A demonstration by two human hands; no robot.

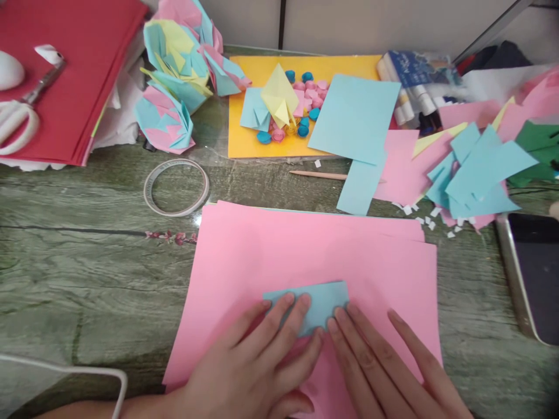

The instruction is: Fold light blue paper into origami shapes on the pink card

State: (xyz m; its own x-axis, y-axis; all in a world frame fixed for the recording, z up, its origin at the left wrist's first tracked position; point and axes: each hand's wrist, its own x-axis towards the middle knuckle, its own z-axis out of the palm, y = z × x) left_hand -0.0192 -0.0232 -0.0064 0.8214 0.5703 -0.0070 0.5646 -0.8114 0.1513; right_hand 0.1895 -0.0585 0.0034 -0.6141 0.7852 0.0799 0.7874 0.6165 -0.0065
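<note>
A small folded blue paper (321,302) lies on a stack of pink sheets (314,250) near the table's front edge. My left hand (257,364) lies flat with its fingers stretched out, two fingertips pressing the paper's left part. My right hand (379,361) is flat too, fingers extended, its fingertips touching the paper's lower right edge. Neither hand grips anything.
A tape ring (176,187) lies left of the pink stack. Scissors (21,107) rest on red sheets (82,70). Folded paper models (174,75), an orange sheet (257,139) with small paper pieces, blue and pink scraps (476,169), glue sticks (414,99), a pencil (317,174), a phone (535,273) and a white cable (87,372) surround it.
</note>
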